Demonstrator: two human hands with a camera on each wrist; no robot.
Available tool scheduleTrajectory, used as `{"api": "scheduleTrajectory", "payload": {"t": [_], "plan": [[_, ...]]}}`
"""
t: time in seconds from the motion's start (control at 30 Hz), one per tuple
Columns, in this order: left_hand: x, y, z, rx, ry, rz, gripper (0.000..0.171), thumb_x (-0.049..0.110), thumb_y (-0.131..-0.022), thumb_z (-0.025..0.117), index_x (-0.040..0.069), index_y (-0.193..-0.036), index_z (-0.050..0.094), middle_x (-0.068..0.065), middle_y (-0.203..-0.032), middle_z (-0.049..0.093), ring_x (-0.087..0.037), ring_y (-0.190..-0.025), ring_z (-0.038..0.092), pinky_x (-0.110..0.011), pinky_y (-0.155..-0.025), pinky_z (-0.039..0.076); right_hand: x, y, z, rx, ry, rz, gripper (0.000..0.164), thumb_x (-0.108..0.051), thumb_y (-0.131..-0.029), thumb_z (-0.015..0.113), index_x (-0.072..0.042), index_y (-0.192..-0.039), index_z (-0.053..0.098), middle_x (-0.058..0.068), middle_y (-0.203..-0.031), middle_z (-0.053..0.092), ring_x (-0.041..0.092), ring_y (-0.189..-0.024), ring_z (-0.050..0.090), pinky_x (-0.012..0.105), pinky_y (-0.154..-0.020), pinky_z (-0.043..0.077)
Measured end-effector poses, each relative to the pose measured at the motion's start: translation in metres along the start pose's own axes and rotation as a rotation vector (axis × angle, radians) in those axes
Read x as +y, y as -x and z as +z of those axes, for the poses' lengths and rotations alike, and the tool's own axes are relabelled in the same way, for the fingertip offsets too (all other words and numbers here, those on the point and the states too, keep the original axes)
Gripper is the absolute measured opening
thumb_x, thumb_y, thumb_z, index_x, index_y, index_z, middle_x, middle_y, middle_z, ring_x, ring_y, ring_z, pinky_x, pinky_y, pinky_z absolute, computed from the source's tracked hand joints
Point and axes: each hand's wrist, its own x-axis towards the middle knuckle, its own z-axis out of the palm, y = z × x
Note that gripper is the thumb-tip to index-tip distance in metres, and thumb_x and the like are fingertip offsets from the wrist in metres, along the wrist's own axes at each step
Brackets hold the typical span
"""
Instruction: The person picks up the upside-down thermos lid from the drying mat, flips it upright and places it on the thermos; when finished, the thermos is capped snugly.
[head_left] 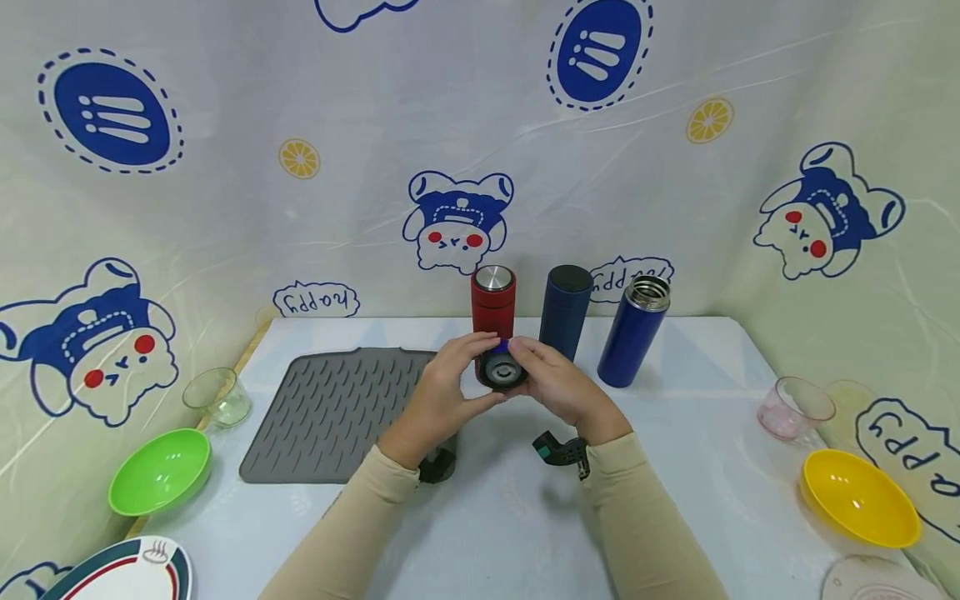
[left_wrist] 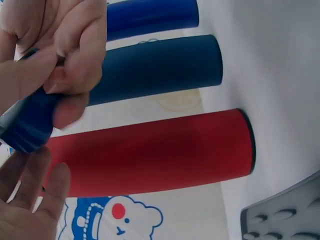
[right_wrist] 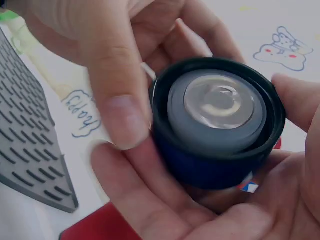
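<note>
A dark blue thermos lid (right_wrist: 220,170) is held between both hands with its grey sealed underside turned up toward the head camera. My left hand (head_left: 438,392) grips one side of it, and the thumb and fingers of my right hand (head_left: 566,387) curl round the other. In the left wrist view, the lid (left_wrist: 32,120) is partly covered by fingers. Behind the hands stand a red thermos (head_left: 493,312) with a silver-topped lid and a dark blue thermos (head_left: 566,308), both capped. To their right, a brighter blue thermos (head_left: 632,337) is uncapped, its metal mouth showing.
A grey ridged mat (head_left: 337,417) lies left of centre, partly under my left arm. Along the left edge are a clear glass (head_left: 228,404), a green bowl (head_left: 161,475) and a plate (head_left: 176,575). At the right are a pinkish glass (head_left: 795,408), a yellow bowl (head_left: 858,500) and a pale plate (head_left: 873,579).
</note>
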Motion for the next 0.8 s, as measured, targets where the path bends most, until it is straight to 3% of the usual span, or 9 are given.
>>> {"api": "scheduleTrajectory", "payload": {"t": [0.1,0.2,0.3,0.37,0.57,0.8], "plan": [[0.000,0.001,0.003,-0.009,0.098,-0.088,0.080,0.028,-0.071,0.084,0.015,-0.139,0.044,0.002,-0.137,0.045,-0.014,-0.122,0.043,-0.033,-0.095,0.041,-0.003,0.003,-0.003,0.081,0.073,0.009,0.045,-0.034,-0.099,0.046,-0.007,-0.134,0.043,0.017,-0.126,0.051,0.034,-0.110,0.055,0.046,-0.092,0.043],[0.001,0.000,0.005,-0.025,0.294,-0.214,0.074,0.033,-0.079,0.076,0.015,-0.141,0.041,0.003,-0.137,0.046,-0.013,-0.118,0.047,-0.033,-0.093,0.044,-0.010,0.006,-0.001,0.146,0.212,0.005,0.046,-0.028,-0.094,0.058,-0.010,-0.134,0.044,0.012,-0.128,0.050,0.030,-0.110,0.054,0.043,-0.091,0.044],[0.001,0.000,0.006,-0.026,0.479,-0.338,0.063,0.031,-0.087,0.068,0.013,-0.141,0.040,0.000,-0.137,0.046,-0.015,-0.118,0.048,-0.036,-0.094,0.042,-0.019,0.009,0.003,0.178,0.301,-0.038,0.055,-0.021,-0.088,0.068,-0.006,-0.135,0.043,0.014,-0.131,0.047,0.031,-0.114,0.049,0.044,-0.090,0.045],[-0.001,-0.001,0.006,-0.024,0.541,-0.398,0.060,0.030,-0.090,0.064,0.010,-0.141,0.040,-0.003,-0.137,0.046,-0.017,-0.119,0.048,-0.039,-0.096,0.040,-0.024,0.010,0.007,0.200,0.332,-0.062,0.060,-0.017,-0.084,0.073,-0.002,-0.134,0.043,0.015,-0.133,0.046,0.032,-0.117,0.046,0.044,-0.090,0.044],[0.002,-0.001,0.005,-0.040,0.563,-0.516,0.072,0.034,-0.083,0.073,0.010,-0.141,0.039,-0.004,-0.135,0.048,-0.016,-0.120,0.048,-0.042,-0.097,0.039,-0.031,0.011,0.015,0.261,0.484,-0.108,0.065,-0.014,-0.077,0.079,-0.001,-0.132,0.047,0.013,-0.130,0.051,0.028,-0.115,0.050,0.041,-0.093,0.043],[0.008,-0.001,0.006,-0.012,0.490,-0.507,0.080,0.040,-0.074,0.079,0.013,-0.140,0.042,0.000,-0.133,0.050,-0.013,-0.120,0.047,-0.034,-0.097,0.039,-0.029,0.010,0.019,0.285,0.583,-0.215,0.066,-0.002,-0.072,0.080,0.000,-0.130,0.049,0.013,-0.125,0.054,0.024,-0.114,0.050,0.041,-0.095,0.042]]}}
